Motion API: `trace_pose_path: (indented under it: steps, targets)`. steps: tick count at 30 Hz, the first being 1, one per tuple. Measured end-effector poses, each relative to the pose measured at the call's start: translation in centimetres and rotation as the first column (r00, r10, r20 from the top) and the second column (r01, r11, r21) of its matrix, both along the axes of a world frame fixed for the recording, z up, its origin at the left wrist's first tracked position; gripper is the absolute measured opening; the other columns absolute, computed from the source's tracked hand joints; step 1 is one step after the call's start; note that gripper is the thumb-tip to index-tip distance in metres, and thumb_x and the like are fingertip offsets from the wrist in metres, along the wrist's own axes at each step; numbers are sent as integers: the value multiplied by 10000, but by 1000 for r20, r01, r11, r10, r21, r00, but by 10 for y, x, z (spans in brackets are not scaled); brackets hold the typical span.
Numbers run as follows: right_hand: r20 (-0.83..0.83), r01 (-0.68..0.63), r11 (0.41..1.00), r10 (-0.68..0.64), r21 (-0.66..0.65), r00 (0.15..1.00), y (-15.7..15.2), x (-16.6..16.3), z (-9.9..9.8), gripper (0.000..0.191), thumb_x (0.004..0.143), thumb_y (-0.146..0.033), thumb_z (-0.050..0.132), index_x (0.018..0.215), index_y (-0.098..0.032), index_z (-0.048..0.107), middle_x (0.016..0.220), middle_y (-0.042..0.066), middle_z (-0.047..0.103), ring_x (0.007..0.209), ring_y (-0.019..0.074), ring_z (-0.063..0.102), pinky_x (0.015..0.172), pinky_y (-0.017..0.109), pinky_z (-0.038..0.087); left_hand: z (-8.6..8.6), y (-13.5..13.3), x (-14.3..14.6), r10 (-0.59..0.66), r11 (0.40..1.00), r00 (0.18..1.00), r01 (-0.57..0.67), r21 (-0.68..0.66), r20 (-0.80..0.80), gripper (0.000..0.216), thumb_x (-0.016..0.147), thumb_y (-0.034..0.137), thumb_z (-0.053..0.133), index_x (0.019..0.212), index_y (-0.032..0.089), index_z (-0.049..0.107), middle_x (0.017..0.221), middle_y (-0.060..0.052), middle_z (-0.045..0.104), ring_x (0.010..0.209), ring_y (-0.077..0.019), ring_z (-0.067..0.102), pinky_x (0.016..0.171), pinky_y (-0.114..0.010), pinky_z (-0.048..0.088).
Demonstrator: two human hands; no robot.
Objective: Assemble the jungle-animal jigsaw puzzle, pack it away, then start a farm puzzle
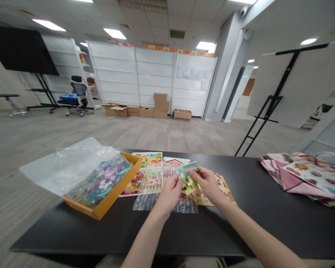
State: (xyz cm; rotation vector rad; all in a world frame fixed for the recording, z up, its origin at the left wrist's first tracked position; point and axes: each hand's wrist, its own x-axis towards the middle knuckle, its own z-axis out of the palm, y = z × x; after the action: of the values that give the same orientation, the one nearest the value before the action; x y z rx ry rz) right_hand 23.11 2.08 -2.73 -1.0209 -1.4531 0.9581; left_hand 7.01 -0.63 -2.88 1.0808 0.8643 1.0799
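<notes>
Above the table, my left hand [171, 191] pinches a pale green puzzle piece [182, 171] between thumb and fingers. My right hand [208, 179] grips the pale green part on the right; whether this is a second piece or the same one I cannot tell. Beneath both hands lie joined puzzle pieces [222, 183] with brown, cream and green patches. A colourful farm picture sheet [148, 160] lies to the left, partly under a clear plastic bag [146, 202]. Behind my left hand, a picture with a red barn [171, 163] is partly covered.
At the left, an orange box [107, 203] holds many small colourful puzzle pieces [106, 182] under clear plastic. Pink checked cloth [280, 175] with a sticker sheet [314, 178] on it lies at the right end of the black table [257, 208]. Cardboard boxes [160, 106] stand across the room.
</notes>
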Motion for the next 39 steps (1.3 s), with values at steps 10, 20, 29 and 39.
trace_pose_path:
  steps: [10, 20, 29, 39]
  targets:
    - [170, 10, 980, -44, 196, 984, -4, -7, -7, 272, 879, -481, 695, 859, -219, 767, 894, 56, 722, 886, 232, 632, 883, 359, 492, -1, -2, 2, -47, 996, 998, 45, 73, 31, 528, 758, 450, 795, 1155, 138, 641, 832, -50, 741, 730, -175, 702, 678, -264, 543]
    - [106, -24, 999, 21, 26, 994, -6, 7, 15, 380, 890, -559, 646, 780, -197, 676, 738, 15, 607, 689, 158, 525, 661, 273, 445, -1, 3, -2, 140, 988, 975, -148, 36, 170, 535, 736, 487, 815, 1104, 150, 623, 1033, -133, 779, 866, -248, 748, 728, -325, 598]
    - [80, -31, 995, 39, -93, 996, -3, 4, 14, 420, 780, -595, 743, 773, -181, 670, 642, -21, 553, 560, 110, 442, 533, 254, 358, -2, 2, -2, 198, 976, 956, -213, 47, 216, 538, 778, 503, 773, 1139, 144, 600, 1112, -154, 755, 941, -257, 735, 782, -354, 613]
    - [303, -2, 996, -26, 89, 953, -5, 6, 3, 329, 868, -494, 688, 1013, -201, 729, 968, 75, 731, 834, 206, 656, 724, 315, 527, -8, 3, -6, 159, 949, 978, -114, 294, -134, 290, 848, 323, 669, 1093, 173, 634, 1000, -89, 750, 863, -214, 711, 775, -307, 554]
